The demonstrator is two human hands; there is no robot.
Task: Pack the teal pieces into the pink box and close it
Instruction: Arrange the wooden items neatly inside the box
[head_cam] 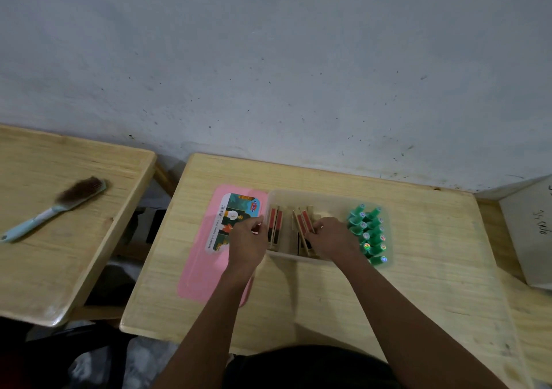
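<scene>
Two rows, teal plastic pcs (369, 233), in clear plastic box (298, 197), just right of right hand (331, 236), clamped on red-faced wooden slats (303, 224); left hand (246, 239), grip unclear, over flat pink lid (203, 269).

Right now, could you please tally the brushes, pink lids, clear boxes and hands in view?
Brush: 1
Pink lid: 1
Clear box: 1
Hands: 2, the left hand and the right hand
Total: 5
</scene>
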